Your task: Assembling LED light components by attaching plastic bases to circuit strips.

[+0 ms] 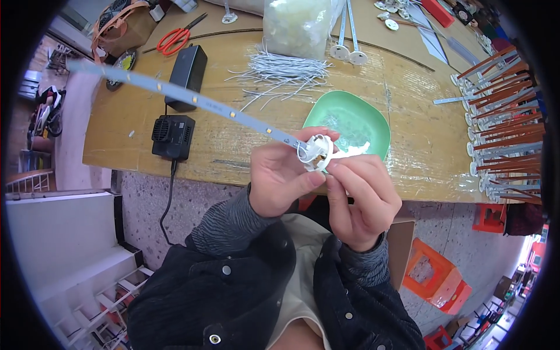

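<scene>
Two hands meet at one cap [318, 153], held in front of the chest near the worktop's [227, 140] close edge. The left hand's [274, 175] grip is closed round the cap, thumb at its lower rim; the right hand's [367, 198] is narrow, fingertips against the right rim, though whether they pinch it or only rest there I cannot tell. The strip [213, 107] already sits in the cap, running up to the left. The cap's inside lies open, so this piece looks only partly done; whether its wiring is complete is too small to tell. Loose wires [286, 67] lie on the worktop, apparently unused, below a bag [294, 29]. A tray [376, 137] stands just beyond the right hand. Many capped strips [504, 122] line the right side; whether those are finished cannot be judged.
</scene>
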`<state>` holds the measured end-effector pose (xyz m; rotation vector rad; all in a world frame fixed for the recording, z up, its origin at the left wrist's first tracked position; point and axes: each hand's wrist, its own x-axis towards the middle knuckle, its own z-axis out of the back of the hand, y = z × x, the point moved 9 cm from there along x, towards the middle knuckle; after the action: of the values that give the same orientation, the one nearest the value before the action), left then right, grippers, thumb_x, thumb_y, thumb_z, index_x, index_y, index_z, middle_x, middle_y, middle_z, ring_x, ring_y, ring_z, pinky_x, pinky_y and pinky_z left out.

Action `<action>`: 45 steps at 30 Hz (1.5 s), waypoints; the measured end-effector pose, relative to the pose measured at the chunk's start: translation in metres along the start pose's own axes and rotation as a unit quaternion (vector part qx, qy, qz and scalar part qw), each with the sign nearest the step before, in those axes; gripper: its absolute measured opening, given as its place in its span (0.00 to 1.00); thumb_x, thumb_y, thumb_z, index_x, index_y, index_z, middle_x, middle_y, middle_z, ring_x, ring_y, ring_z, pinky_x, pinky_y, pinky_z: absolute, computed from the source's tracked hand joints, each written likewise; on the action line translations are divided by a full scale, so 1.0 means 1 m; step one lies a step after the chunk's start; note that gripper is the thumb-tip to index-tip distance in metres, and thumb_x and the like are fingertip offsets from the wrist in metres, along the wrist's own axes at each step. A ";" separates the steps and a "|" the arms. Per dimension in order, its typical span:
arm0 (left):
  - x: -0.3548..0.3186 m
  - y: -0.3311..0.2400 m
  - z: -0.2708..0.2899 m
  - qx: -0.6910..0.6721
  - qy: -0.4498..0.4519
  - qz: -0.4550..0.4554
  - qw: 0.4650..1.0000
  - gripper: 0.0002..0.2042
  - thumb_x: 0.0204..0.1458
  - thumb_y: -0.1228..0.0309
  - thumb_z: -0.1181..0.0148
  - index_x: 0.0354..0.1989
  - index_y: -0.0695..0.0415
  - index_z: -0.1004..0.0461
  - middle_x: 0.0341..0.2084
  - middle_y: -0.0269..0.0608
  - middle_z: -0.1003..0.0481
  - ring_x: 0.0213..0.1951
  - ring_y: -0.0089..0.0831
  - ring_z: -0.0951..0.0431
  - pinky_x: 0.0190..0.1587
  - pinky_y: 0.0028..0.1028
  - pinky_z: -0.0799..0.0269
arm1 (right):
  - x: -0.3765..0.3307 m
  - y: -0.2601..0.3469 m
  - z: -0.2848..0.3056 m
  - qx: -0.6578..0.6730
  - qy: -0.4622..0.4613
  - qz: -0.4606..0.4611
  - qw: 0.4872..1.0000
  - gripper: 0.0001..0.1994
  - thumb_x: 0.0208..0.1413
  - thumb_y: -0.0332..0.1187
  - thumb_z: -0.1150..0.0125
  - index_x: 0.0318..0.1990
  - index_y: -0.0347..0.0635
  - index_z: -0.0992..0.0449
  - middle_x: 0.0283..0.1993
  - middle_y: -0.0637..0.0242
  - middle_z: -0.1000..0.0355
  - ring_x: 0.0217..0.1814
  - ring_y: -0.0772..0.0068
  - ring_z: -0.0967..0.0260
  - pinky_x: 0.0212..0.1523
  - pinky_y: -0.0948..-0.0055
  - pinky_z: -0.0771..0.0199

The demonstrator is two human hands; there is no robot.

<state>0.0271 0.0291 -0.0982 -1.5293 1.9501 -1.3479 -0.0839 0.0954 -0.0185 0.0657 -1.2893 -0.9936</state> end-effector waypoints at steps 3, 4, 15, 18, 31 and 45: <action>0.004 -0.004 0.000 0.019 0.003 0.007 1.000 0.30 0.53 0.66 0.31 0.61 0.69 0.34 0.52 0.55 0.25 0.51 0.36 0.23 0.57 0.34 0.29 | -0.007 -0.009 0.008 -0.043 0.006 -0.040 0.998 0.12 0.41 0.17 0.31 0.36 0.34 0.20 0.34 0.60 0.23 0.32 0.56 0.27 0.33 0.68 0.27; 0.006 -0.006 0.002 0.036 0.000 0.008 0.999 0.29 0.54 0.68 0.32 0.61 0.70 0.33 0.52 0.55 0.24 0.50 0.34 0.23 0.55 0.32 0.29 | -0.010 -0.021 0.010 -0.084 0.023 -0.079 0.993 0.11 0.42 0.18 0.31 0.36 0.35 0.20 0.36 0.59 0.23 0.34 0.53 0.27 0.36 0.66 0.27; 0.089 -0.172 0.094 0.278 -0.143 -0.151 0.938 0.15 0.54 0.78 0.34 0.51 0.66 0.22 0.40 0.37 0.19 0.40 0.19 0.22 0.47 0.20 0.27 | -0.013 -0.068 -0.004 -0.205 0.156 -0.087 0.962 0.04 0.47 0.27 0.31 0.31 0.40 0.18 0.46 0.58 0.23 0.51 0.48 0.31 0.50 0.55 0.29; 0.104 -0.213 0.089 0.311 -0.126 -0.214 0.917 0.15 0.55 0.78 0.34 0.51 0.65 0.22 0.39 0.36 0.19 0.40 0.19 0.22 0.45 0.19 0.27 | -0.013 -0.070 -0.010 -0.198 0.187 -0.092 0.958 0.05 0.45 0.27 0.30 0.32 0.40 0.18 0.44 0.59 0.23 0.49 0.51 0.30 0.48 0.56 0.29; 0.131 -0.163 0.042 0.488 0.155 0.029 0.858 0.21 0.49 0.82 0.33 0.53 0.67 0.26 0.49 0.43 0.23 0.50 0.24 0.23 0.56 0.26 0.26 | 0.011 -0.060 -0.015 -0.125 0.265 -0.022 0.956 0.12 0.43 0.25 0.30 0.38 0.35 0.21 0.40 0.57 0.24 0.44 0.52 0.29 0.44 0.60 0.28; 0.149 -0.181 0.049 0.550 0.187 -0.001 0.814 0.27 0.51 0.74 0.31 0.59 0.57 0.36 0.40 0.45 0.22 0.42 0.28 0.19 0.50 0.28 0.21 | -0.008 -0.085 0.036 -0.035 0.005 -0.078 0.996 0.02 0.52 0.17 0.38 0.33 0.30 0.23 0.32 0.57 0.24 0.35 0.64 0.28 0.40 0.71 0.29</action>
<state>0.1109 -0.1223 0.0674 -0.6921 0.8646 -2.2863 -0.1614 0.0665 -0.0593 0.1176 -1.2527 -1.1698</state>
